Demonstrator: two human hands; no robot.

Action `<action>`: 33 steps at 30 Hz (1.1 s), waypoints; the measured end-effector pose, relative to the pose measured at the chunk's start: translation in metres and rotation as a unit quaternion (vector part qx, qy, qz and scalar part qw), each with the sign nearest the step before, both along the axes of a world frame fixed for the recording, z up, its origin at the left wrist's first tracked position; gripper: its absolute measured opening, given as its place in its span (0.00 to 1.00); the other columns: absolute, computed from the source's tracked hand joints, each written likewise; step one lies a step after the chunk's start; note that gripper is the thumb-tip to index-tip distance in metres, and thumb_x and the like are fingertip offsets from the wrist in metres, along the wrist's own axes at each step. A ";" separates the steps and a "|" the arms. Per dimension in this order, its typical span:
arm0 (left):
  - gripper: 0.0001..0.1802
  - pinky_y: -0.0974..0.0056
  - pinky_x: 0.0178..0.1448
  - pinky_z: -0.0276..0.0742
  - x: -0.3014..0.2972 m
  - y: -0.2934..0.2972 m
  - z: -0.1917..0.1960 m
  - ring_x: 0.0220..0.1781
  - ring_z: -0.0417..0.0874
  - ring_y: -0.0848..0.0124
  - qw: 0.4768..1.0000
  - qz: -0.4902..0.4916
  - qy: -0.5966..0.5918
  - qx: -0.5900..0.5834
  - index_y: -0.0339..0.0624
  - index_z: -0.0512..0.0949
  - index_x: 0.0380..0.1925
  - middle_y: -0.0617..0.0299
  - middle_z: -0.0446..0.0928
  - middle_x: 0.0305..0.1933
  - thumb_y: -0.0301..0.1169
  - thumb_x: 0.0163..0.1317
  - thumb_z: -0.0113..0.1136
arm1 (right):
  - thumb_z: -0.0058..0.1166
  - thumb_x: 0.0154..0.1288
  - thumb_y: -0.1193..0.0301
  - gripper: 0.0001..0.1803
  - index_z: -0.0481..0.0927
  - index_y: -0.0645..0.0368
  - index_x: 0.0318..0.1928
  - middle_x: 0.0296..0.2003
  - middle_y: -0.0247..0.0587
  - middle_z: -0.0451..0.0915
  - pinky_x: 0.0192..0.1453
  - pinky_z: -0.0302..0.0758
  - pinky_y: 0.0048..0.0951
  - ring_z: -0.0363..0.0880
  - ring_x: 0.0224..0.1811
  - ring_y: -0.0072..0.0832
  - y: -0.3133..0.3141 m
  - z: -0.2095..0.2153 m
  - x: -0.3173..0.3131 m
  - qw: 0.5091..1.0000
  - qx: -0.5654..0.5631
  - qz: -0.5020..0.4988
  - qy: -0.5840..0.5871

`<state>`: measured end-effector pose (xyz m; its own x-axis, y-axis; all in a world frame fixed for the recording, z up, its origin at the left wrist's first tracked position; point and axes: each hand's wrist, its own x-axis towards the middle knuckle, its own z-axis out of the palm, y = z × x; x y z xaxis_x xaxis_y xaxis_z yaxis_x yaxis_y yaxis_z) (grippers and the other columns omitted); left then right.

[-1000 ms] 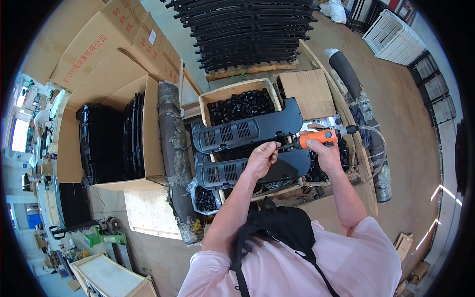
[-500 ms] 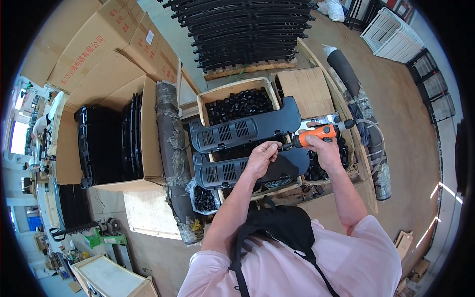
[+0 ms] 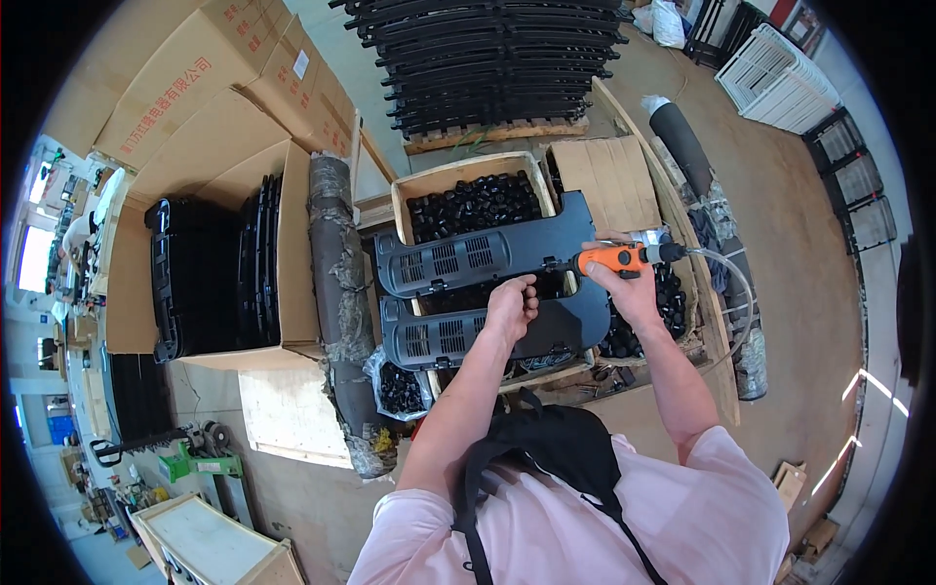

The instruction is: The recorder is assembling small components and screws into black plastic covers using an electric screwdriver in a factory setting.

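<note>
Left hand (image 3: pixel 511 304) curled on the inner edge of a dark slotted panel (image 3: pixel 487 255) lying across crates. Right hand (image 3: pixel 629 288) wrapped around an orange power tool (image 3: pixel 609 259), tip at the panel's right edge. Cartons crowd left; bare concrete floor (image 3: pixel 790 244) right.

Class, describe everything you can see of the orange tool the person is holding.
The orange tool is a slim, pen-like powered driver with an orange body and dark ends, seemingly plastic. It lies nearly level, its tip pointing left onto the upper dark grey panel. A clear hose leaves its rear end and curves down to the right. The right hand grips it from below. The left hand does not touch it; it rests on the panels nearby.
</note>
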<state>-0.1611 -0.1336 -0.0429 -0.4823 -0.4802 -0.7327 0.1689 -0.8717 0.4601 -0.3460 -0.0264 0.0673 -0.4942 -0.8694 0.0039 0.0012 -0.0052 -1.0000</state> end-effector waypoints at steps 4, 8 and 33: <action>0.09 0.69 0.25 0.63 0.001 -0.006 -0.003 0.26 0.69 0.75 0.999 -0.015 -0.013 0.030 0.42 0.74 0.41 0.65 0.73 0.31 0.33 0.80 0.50 | 0.71 0.61 0.75 0.29 0.78 0.64 0.62 0.53 0.45 0.86 0.65 0.80 0.33 0.85 0.56 0.28 -0.011 -0.005 0.003 0.999 0.010 0.001 0.036; 0.12 0.69 0.24 0.61 0.002 -0.014 -0.008 0.24 0.67 0.75 0.997 0.042 -0.007 0.064 0.43 0.71 0.39 0.66 0.72 0.29 0.37 0.83 0.47 | 0.71 0.61 0.76 0.28 0.78 0.64 0.62 0.52 0.44 0.86 0.65 0.80 0.33 0.85 0.56 0.28 -0.020 -0.008 0.006 0.999 0.013 0.013 0.051; 0.20 0.68 0.20 0.60 -0.017 -0.018 -0.019 0.21 0.68 0.74 0.992 0.095 -0.012 0.083 0.43 0.71 0.31 0.65 0.71 0.28 0.40 0.85 0.42 | 0.68 0.58 0.77 0.26 0.80 0.61 0.59 0.52 0.42 0.86 0.64 0.79 0.32 0.84 0.56 0.27 -0.059 0.021 0.021 0.962 0.073 0.157 0.213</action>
